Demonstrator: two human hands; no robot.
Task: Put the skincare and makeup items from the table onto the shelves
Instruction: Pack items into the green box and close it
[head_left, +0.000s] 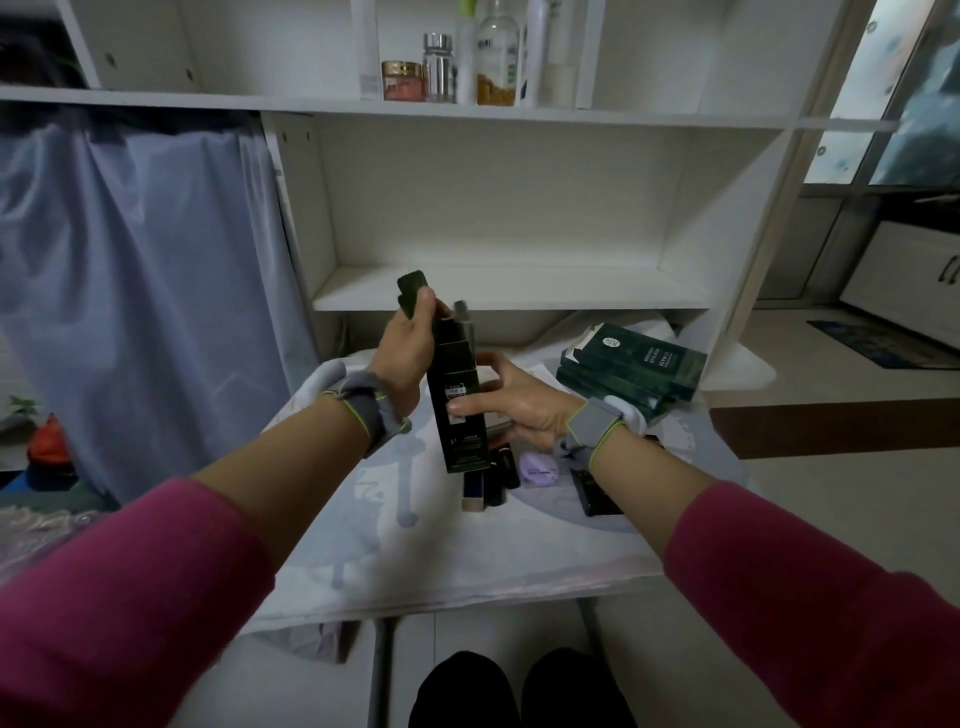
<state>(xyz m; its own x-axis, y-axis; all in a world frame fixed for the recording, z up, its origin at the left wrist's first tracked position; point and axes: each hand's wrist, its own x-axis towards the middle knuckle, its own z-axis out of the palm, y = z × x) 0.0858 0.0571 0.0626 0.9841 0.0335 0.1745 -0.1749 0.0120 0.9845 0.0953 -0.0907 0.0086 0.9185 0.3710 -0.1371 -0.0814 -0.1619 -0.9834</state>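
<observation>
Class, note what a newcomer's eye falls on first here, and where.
Centre: a tall dark box, top flap open, held by the left hand and right hand. Right of it, dark green boxes are stacked on the table; bottles and jars line the upper shelf.

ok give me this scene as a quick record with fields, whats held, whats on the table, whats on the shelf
held: dark carton, top flap open, above the table
left hand: grips the carton's top at the flap
right hand: grips the carton's middle
table: stack of green boxes, lilac compact, small dark items
upper shelf: bottles, red jar
</observation>
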